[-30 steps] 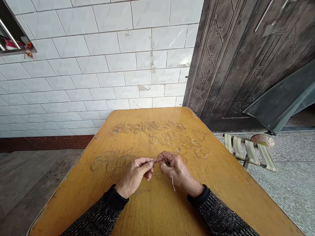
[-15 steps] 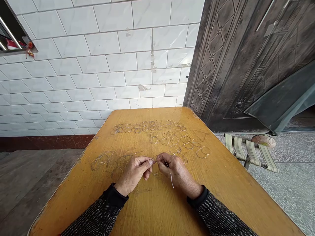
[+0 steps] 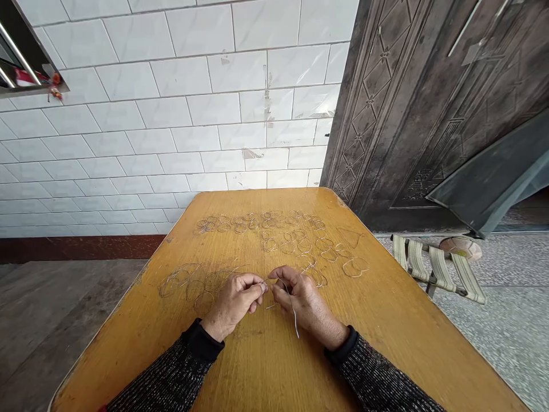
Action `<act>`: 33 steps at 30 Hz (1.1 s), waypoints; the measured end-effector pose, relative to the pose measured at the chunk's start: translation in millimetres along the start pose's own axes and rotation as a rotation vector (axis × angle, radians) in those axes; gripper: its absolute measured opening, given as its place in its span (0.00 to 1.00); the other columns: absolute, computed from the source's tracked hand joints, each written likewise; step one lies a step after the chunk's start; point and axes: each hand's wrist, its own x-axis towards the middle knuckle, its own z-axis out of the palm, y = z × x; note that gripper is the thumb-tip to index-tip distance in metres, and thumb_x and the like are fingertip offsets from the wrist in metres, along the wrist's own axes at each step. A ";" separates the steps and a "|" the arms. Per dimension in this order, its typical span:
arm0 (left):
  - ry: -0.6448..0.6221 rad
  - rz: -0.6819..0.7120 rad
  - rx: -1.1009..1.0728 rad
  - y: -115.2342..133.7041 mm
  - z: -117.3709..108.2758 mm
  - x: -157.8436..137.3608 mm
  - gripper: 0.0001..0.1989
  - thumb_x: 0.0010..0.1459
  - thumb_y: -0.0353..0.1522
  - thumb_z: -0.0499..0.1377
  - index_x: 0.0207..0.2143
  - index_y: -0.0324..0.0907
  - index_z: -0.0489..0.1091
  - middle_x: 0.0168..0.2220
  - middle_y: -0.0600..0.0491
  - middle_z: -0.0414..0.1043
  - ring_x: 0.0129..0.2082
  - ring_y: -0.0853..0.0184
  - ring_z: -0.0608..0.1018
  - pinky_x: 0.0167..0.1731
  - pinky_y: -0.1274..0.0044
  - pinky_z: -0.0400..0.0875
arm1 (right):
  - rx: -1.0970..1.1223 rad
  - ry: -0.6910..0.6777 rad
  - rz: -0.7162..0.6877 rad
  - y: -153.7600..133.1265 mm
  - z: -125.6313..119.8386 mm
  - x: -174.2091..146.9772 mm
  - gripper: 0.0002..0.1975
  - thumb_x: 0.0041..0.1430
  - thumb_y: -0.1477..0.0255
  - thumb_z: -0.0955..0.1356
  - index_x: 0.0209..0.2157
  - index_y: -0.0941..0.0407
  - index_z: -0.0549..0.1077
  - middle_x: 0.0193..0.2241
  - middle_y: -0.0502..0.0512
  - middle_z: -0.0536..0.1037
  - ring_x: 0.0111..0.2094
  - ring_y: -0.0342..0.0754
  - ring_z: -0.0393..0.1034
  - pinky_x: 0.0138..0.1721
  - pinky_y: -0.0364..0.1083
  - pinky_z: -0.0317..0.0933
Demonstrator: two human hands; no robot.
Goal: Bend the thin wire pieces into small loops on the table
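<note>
Table (image 3: pixel 283 372) by tiled wall (image 3: pixel 189 109); left hand (image 3: pixel 235 300) pinching wire (image 3: pixel 295 319), hold of right hand (image 3: pixel 305 300) unclear.

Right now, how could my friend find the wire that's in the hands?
Start at the yellow-brown table in front of the white tiled wall. Around its middle, the left hand and right hand nearly meet, with the wire at their fingers. Unlike the looped wires lying on the tabletop, this one has a pale, loose end dangling by the right hand.
</note>
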 end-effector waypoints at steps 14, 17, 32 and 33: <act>-0.005 0.009 -0.111 -2.2 2.6 0.8 0.13 0.50 0.40 0.56 0.23 0.38 0.65 0.18 0.59 0.60 0.16 0.76 0.62 0.18 0.81 0.57 | 0.117 -0.016 -0.003 3.1 2.8 0.3 0.09 0.54 0.71 0.62 0.37 0.57 0.66 0.13 0.41 0.60 0.12 0.37 0.54 0.17 0.38 0.50; 0.041 0.040 -0.109 -3.9 0.9 2.6 0.15 0.50 0.42 0.56 0.21 0.39 0.64 0.17 0.59 0.58 0.16 0.75 0.61 0.17 0.81 0.55 | 0.007 -0.021 -0.074 -1.2 -2.6 -0.5 0.13 0.55 0.71 0.62 0.43 0.58 0.66 0.14 0.42 0.64 0.14 0.38 0.57 0.19 0.39 0.54; 0.030 -0.009 -0.171 -5.6 -2.0 1.5 0.15 0.48 0.43 0.57 0.20 0.40 0.64 0.14 0.61 0.52 0.15 0.75 0.55 0.16 0.81 0.48 | 0.238 0.038 -0.157 -22.8 -23.1 -3.4 0.09 0.55 0.66 0.65 0.30 0.55 0.74 0.32 0.55 0.76 0.32 0.45 0.70 0.33 0.45 0.64; 0.035 -0.003 -0.147 -5.2 -2.4 1.4 0.15 0.48 0.42 0.56 0.20 0.40 0.63 0.14 0.61 0.52 0.15 0.75 0.55 0.17 0.80 0.48 | 0.287 0.053 -0.112 -23.1 -23.0 -3.0 0.11 0.55 0.64 0.64 0.28 0.55 0.74 0.30 0.55 0.76 0.30 0.45 0.70 0.31 0.44 0.64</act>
